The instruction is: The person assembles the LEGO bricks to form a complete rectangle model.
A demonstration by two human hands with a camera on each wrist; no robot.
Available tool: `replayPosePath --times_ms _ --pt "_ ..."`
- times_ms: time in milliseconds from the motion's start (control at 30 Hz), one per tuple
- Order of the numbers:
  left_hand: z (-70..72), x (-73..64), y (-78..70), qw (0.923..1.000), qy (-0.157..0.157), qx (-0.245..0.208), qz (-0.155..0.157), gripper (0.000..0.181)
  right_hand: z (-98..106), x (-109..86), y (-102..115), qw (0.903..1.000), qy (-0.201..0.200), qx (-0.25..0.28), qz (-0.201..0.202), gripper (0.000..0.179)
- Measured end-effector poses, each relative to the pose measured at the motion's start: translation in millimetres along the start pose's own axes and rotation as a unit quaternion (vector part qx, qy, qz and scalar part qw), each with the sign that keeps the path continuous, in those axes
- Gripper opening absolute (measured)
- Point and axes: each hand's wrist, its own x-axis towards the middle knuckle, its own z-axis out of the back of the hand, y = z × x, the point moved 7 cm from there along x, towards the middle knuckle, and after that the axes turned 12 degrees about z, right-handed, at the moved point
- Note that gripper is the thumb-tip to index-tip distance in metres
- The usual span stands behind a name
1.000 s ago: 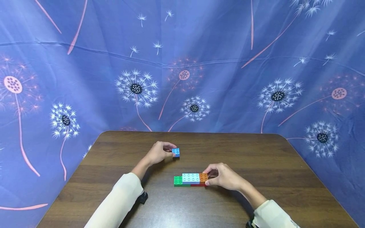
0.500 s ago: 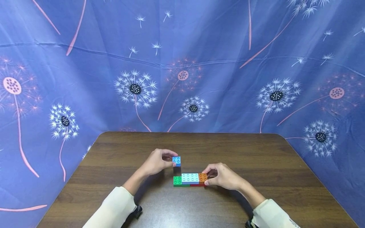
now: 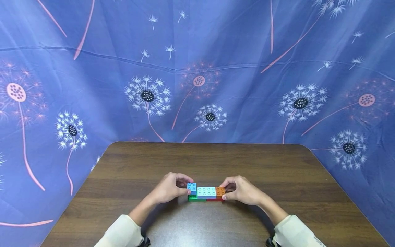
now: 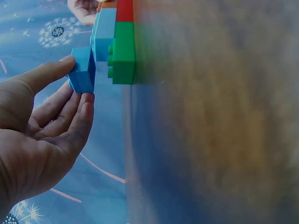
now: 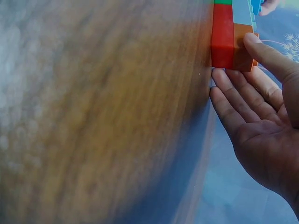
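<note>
My left hand [image 3: 170, 188] pinches a small blue toy brick [image 4: 83, 70] between thumb and fingers. In the left wrist view a gap shows between this brick and the studs of the green brick [image 4: 124, 56]. The green brick and a red brick [image 5: 222, 37] lie end to end on the table as a lower layer. On top of them sit a pale blue brick [image 3: 206, 192] and an orange brick [image 3: 220, 191], leaving the green brick's left studs uncovered by them. My right hand [image 3: 243, 191] grips the orange brick at the row's right end.
The brown wooden table [image 3: 262, 161] extends around the bricks on all sides. Behind it hangs a blue cloth [image 3: 247, 85] printed with dandelions. Pale sleeves [image 3: 121, 233] cover both forearms.
My left hand has brought the blue brick toward me from farther back on the table, to above the green brick's left end. My right hand has stayed at the orange brick.
</note>
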Motion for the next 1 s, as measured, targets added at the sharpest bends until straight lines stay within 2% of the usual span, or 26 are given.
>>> replayPosePath --times_ms 200,600,1000 --pt "-6.6 -0.7 1.7 1.0000 -0.001 0.005 -0.001 0.027 -0.3 0.1 0.2 1.0000 0.000 0.007 -0.005 0.027" --pt "-8.1 0.9 5.8 1.0000 -0.003 0.008 0.006 0.028 -1.8 1.1 3.2 0.9997 0.000 0.026 0.001 0.027" --pt "-11.1 2.1 4.7 0.9992 -0.015 0.036 -0.002 0.028 -0.5 1.1 4.4 0.9997 -0.001 0.023 0.008 0.026"
